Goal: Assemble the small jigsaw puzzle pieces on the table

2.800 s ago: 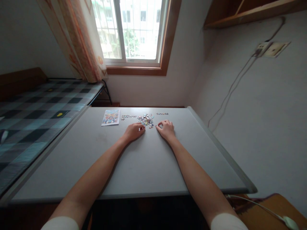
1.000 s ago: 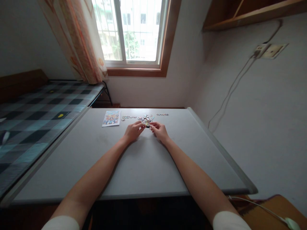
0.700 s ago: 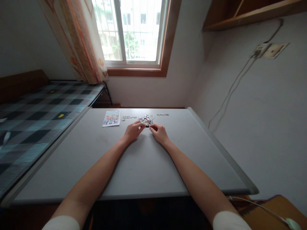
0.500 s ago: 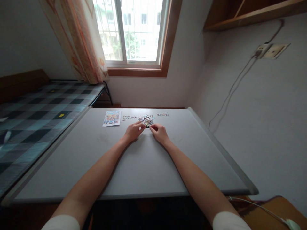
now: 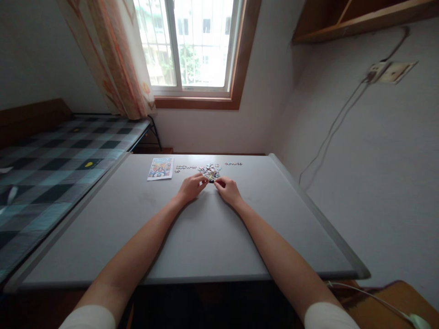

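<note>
Both hands meet near the far side of the white table (image 5: pixel 206 237), in front of a pile of jigsaw puzzle pieces (image 5: pixel 210 171). A small dark puzzle piece (image 5: pixel 211 181) sits between my fingertips. My left hand (image 5: pixel 192 187) pinches at its left edge, thumb and forefinger closed. From the right, my right hand (image 5: pixel 227 188) pinches the other edge in the same way. Whether it is one piece or two pressed together is too small to tell. A row of puzzle pieces (image 5: pixel 185 167) lies left of the pile, and a joined strip of pieces (image 5: pixel 233 163) lies to the right.
A printed picture sheet (image 5: pixel 160 169) lies flat at the table's far left. Left of the table is a bed with a checked cover (image 5: pixel 68 169). A wall with a hanging cable (image 5: pixel 320 151) runs along the right. Behind stands a window (image 5: pixel 202 50).
Hardly anything differs: the view has shifted very slightly. Both hands stay at the same place with the dark piece between them.
</note>
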The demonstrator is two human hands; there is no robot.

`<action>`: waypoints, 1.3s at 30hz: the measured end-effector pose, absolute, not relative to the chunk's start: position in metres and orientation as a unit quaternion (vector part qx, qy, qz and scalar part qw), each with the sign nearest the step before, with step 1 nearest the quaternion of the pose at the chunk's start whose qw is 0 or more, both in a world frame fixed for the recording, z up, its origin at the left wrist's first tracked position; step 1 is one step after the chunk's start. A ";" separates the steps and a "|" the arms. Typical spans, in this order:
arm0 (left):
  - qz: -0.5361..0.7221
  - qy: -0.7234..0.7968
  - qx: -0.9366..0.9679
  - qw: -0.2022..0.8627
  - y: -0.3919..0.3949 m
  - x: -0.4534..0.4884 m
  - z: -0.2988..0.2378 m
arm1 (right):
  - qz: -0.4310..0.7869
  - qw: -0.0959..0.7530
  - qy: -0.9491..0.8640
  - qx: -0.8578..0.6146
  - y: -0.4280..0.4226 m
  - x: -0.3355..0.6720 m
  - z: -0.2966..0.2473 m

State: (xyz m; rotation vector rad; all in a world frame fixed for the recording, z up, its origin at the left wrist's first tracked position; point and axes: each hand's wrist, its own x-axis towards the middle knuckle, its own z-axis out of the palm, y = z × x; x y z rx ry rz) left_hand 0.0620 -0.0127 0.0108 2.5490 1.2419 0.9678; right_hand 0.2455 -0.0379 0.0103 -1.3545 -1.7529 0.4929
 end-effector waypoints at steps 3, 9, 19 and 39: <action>0.322 0.416 0.847 0.073 -0.013 0.062 0.011 | 0.197 0.420 -0.701 -0.541 -0.038 0.246 0.011; 0.326 0.411 0.848 0.074 -0.013 0.062 0.011 | 0.196 0.422 -0.703 -0.538 -0.038 0.246 0.010; 0.325 0.412 0.847 0.080 -0.011 0.062 0.010 | 0.193 0.420 -0.702 -0.542 -0.037 0.246 0.009; 0.320 0.390 0.860 0.083 -0.012 0.063 0.010 | 0.214 0.427 -0.726 -0.494 -0.037 0.244 0.007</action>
